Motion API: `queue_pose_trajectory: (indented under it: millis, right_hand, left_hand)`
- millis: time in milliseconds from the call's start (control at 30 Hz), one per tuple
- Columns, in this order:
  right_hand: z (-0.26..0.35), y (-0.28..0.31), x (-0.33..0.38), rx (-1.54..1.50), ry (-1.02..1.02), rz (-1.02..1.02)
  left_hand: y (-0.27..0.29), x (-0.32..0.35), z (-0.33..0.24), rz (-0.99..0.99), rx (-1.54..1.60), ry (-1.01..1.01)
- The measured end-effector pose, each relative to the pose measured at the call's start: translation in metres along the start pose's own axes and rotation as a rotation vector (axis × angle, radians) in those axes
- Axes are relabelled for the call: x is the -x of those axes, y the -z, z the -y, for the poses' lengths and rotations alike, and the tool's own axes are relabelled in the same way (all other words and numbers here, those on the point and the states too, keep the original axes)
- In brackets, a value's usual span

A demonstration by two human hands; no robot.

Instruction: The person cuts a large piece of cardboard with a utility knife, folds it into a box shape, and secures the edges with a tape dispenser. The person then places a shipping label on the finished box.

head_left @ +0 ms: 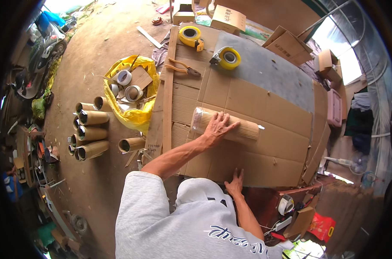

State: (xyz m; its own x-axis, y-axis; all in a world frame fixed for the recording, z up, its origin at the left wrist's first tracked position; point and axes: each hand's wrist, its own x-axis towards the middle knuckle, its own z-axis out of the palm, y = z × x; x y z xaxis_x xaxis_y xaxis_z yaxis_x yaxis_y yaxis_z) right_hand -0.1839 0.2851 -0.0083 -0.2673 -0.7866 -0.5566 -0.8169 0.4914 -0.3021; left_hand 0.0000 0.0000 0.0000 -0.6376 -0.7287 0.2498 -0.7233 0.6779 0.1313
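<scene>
A ribbed cardboard tube (pixel 245 127) lies sideways on the cardboard-covered table (pixel 265 159). Clear shiny tape wraps its left end, and a small white bit sticks out at the right. My left hand (pixel 219 128) rests on top of the tube, fingers spread across it rather than wrapped round it. At the table's near edge, my right hand (pixel 235 184) lies with its fingers apart and nothing in it. Farther back on the table are a yellow tape roll on a dispenser (pixel 229 58), a second yellow tape roll (pixel 190 35) and orange-handled pliers (pixel 184 68).
Several cardboard tubes (pixel 92 133) are stacked on the floor at left. A yellow bag (pixel 140 118) holding used tape cores and cardboard scraps stands beside the table. Cardboard boxes (pixel 229 19) sit beyond the far edge; a pink bin (pixel 334 108) is at right.
</scene>
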Motion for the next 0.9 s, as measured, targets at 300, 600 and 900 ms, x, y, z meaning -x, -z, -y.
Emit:
queue_pose_trajectory:
  millis: [300, 600, 900]
  right_hand:
    - [0.015, -0.005, 0.009, -0.069, -0.076, 0.014]
    - [-0.045, 0.033, -0.158, -0.687, -0.129, -0.777]
    - [0.029, 0.136, -0.257, -1.193, -0.251, -0.245]
  left_hand:
    - [0.043, -0.006, 0.015, 0.233, 0.205, -0.064]
    - [0.032, -0.024, 0.002, 0.179, 0.094, -0.105]
    - [0.030, -0.001, -0.007, 0.169, -0.107, -0.164]
